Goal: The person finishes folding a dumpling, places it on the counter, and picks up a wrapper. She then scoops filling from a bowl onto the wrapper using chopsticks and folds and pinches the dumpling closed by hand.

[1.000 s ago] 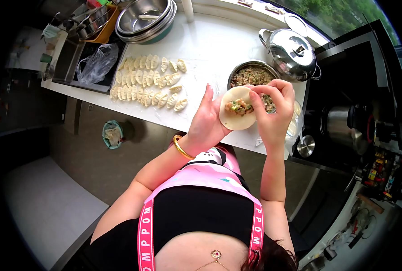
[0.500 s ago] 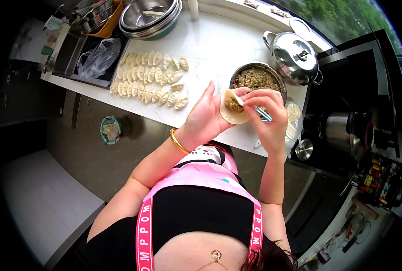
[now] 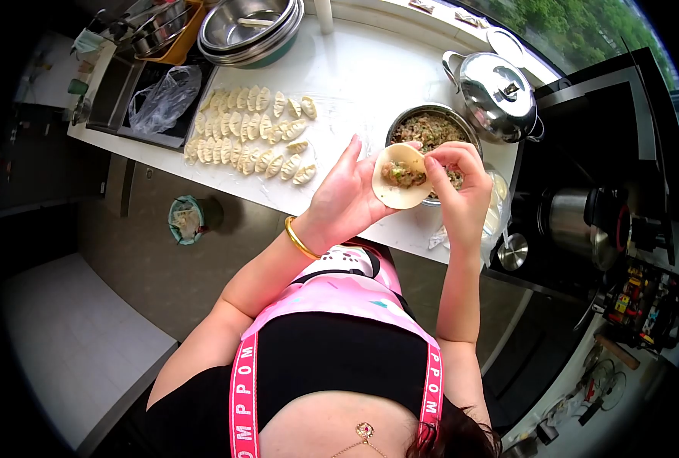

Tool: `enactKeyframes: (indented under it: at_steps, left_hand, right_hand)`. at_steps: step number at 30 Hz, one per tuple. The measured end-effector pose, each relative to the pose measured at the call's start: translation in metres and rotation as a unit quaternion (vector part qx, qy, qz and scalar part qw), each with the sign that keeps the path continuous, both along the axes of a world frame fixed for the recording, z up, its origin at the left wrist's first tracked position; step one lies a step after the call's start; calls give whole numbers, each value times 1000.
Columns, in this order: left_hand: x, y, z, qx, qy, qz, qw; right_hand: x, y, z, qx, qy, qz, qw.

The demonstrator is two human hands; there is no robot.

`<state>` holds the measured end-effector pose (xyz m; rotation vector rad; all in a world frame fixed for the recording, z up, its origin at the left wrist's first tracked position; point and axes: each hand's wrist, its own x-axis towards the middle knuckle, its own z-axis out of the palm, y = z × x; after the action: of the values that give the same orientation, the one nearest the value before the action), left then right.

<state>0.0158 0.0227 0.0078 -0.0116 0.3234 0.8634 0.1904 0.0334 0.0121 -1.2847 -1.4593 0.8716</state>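
Observation:
A round dumpling wrapper (image 3: 406, 198) lies flat across the fingers of my left hand (image 3: 345, 197), with a mound of meat filling (image 3: 403, 175) in its middle. My right hand (image 3: 461, 183) is closed at the wrapper's right edge, thumb and forefinger pinching the rim. Just behind both hands stands a metal bowl of filling (image 3: 432, 131), its near part hidden by the wrapper and my right hand. Several rows of folded dumplings (image 3: 249, 126) rest on the white counter (image 3: 347, 76) to the left.
A lidded steel pot (image 3: 497, 97) stands at the back right, near the stove with another pot (image 3: 572, 217). Nested metal basins (image 3: 252, 30) sit at the back left. A plastic bag (image 3: 164, 99) lies by the sink. Below the counter's edge is a bin (image 3: 187, 220).
The wrapper has opened out flatter, showing more filling. My right hand has shifted slightly to its right edge, and the blue-striped utensil beside that hand is out of sight.

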Motion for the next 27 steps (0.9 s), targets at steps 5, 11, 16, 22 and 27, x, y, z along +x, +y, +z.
enactKeyframes:
  at_steps: [5,11,16,22,27]
  left_hand:
    - [1,2,-1,-3,3,3,1000]
    - [4,8,-2,21,-4,24,999]
    - [8,10,2,33,17,32,999]
    - [11,13,4,55,60,40,996]
    - [15,12,3,65,64,42,995]
  right_hand:
    - [-1,0,-3,63,-86,-67,992]
    - [-7,-40,7,227,-233,15,946]
    - [-9,-42,-4,272,-338,5,901]
    - [-4,-36,-9,284,-326,-8,901]
    - [-7,-32,-11,275,-310,-28,910]
